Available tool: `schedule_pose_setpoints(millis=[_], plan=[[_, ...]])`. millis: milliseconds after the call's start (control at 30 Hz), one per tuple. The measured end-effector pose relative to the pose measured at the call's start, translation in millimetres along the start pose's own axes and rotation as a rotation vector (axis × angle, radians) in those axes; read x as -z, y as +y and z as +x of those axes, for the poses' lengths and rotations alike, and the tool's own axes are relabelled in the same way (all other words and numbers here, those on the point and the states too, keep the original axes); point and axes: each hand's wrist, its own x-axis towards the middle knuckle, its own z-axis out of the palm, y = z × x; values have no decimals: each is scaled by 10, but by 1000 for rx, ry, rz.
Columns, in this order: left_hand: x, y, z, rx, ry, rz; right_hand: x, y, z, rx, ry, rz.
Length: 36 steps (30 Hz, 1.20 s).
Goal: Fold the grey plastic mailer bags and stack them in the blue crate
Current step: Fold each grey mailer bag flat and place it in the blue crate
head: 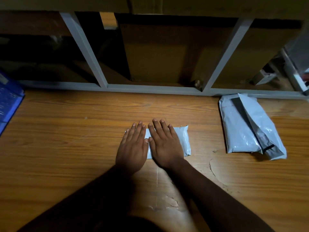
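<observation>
Grey folded mailer (pixel 183 139), no legible writing.

Worn wooden table (pixel 66 148), grey metal frame (pixel 150 88) w/ cardboard behind.

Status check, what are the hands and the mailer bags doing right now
Left hand and right hand flat, pressing folded mailer. Unfolded pile waits right. Blue crate at left edge. Nothing in the way.

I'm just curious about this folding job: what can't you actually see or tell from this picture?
Head view only:
- Blue crate: cut off by the left edge, so its contents are unseen.
- Folded bag: mostly covered by the left hand and right hand.
- Pile of bags: count unclear, they overlap.
- Shelf spaces behind: too dark.
</observation>
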Motion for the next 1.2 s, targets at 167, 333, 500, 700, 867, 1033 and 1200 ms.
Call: schedule_pose_setpoints(millis=[167, 333, 500, 700, 867, 1033, 1200], plan=[[153, 141, 178, -16, -18, -50, 289, 186, -80, -81, 129, 15], [-19, 356, 194, -136, -87, -53, 238, 377, -214, -131, 39, -27], [-122, 327, 174, -162, -47, -12, 137, 409, -242, -138, 30, -28], [-168, 348, 204, -170, 39, -43, 117, 412, -212, -153, 23, -44], [-145, 331, 209, -176, 43, -55, 120, 399, -218, -152, 33, -60], [-55, 214, 200, -45, -74, 64, 141, 413, -247, -165, 30, -28], [48, -192, 59, 56, -82, 78, 270, 372, -309, -212, 49, 26]])
